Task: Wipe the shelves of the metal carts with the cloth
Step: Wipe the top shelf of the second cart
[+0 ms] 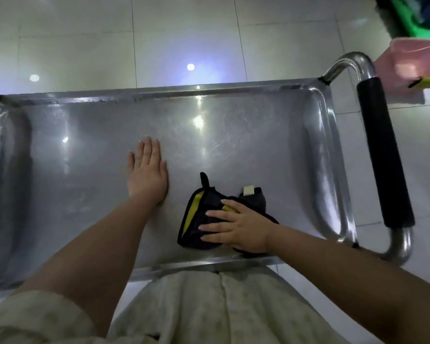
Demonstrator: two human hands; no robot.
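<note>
Top shelf (233, 135) of the metal cart (333, 155), seen from above. Right hand (236, 229) spread flat, pressing the dark cloth (201, 219) with yellow trim onto the shelf near the front rim, right of centre. Left hand (147, 172) flat and open on bare metal just beside it, holding nothing, steadying. Cloth is bunched; probably better flattened for fuller contact. Wipe in overlapping passes, rim to rim, into the rounded corners. Keep the left hand bracing so the cart doesn't roll. Glare hides any remaining smears.
</note>
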